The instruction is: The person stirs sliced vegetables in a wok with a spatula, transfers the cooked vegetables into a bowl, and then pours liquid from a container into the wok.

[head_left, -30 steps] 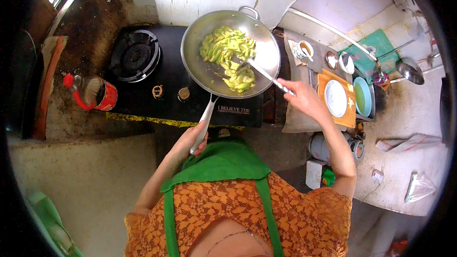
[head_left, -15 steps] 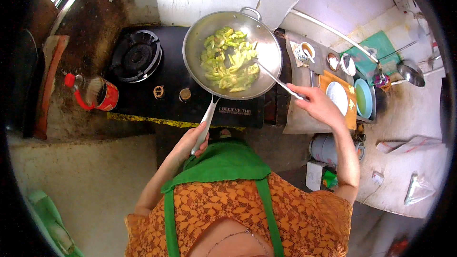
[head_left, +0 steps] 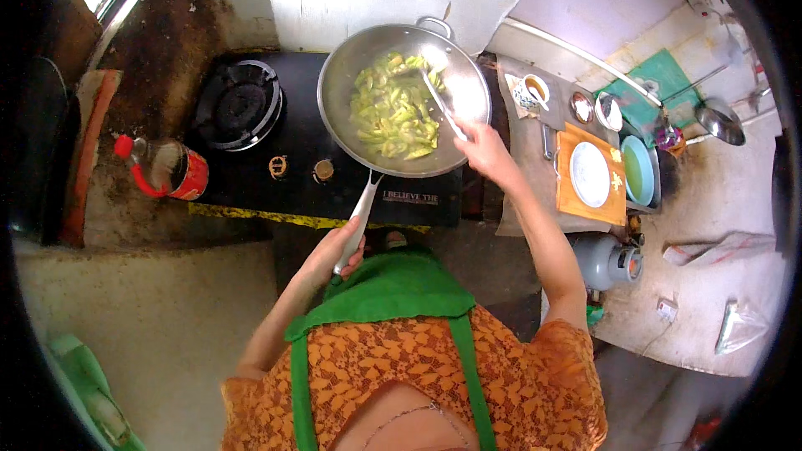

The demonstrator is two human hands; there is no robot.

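Note:
A wide metal wok (head_left: 337,88) sits on the right side of the black stovetop. Sliced pale-green vegetable pieces (head_left: 391,117) lie in a heap inside it, partly veiled by steam. My left hand (head_left: 341,249) is closed around the wok's long handle (head_left: 365,200) on the near side. In my right hand (head_left: 486,153), held over the wok's right rim, is a metal cooking utensil (head_left: 440,103). Its shaft slants up and left to the far side of the vegetables, where its working end is hard to make out.
An unused burner (head_left: 240,107) and a red-handled bottle (head_left: 170,169) are at the left. On the right counter, a white plate (head_left: 590,175) rests on a wooden cutting board (head_left: 566,209), near a blue bowl (head_left: 628,147) and a small cup (head_left: 533,86). Below stands a grey gas cylinder (head_left: 597,260).
My right hand has moved left and closer to the wok, swinging the utensil's end toward the far side. The vegetables have shifted slightly. My left hand keeps its grip on the handle.

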